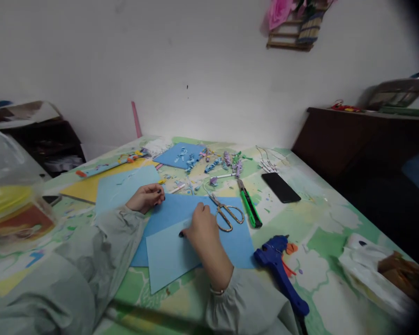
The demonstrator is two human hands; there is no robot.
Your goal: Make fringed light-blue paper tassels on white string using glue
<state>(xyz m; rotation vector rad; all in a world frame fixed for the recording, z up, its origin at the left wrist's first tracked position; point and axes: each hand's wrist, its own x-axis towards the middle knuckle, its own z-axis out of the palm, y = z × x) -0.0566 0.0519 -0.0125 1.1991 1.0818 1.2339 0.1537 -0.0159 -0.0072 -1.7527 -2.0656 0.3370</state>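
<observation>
My left hand (146,197) hovers at the upper left edge of a blue foam sheet (181,204), its fingers curled together in a pinch. Whatever is between those fingertips, if anything, is too small to make out. Over a smaller light blue sheet (169,256) is my right hand (203,228), with bent, closed fingers and the thumb towards the left. Its back hides what the fingers may hold. Gold-handled scissors (226,215) lie just right of it on the blue sheet. A green utility knife (250,204) rests beside the scissors.
A blue glue gun (281,272) lies at right front, and a black phone (281,187) farther back. Curled paper pieces (212,165) and scraps cover the table's far side. A tub with a yellow lid (10,204) stands left, a white plastic bag (366,270) right.
</observation>
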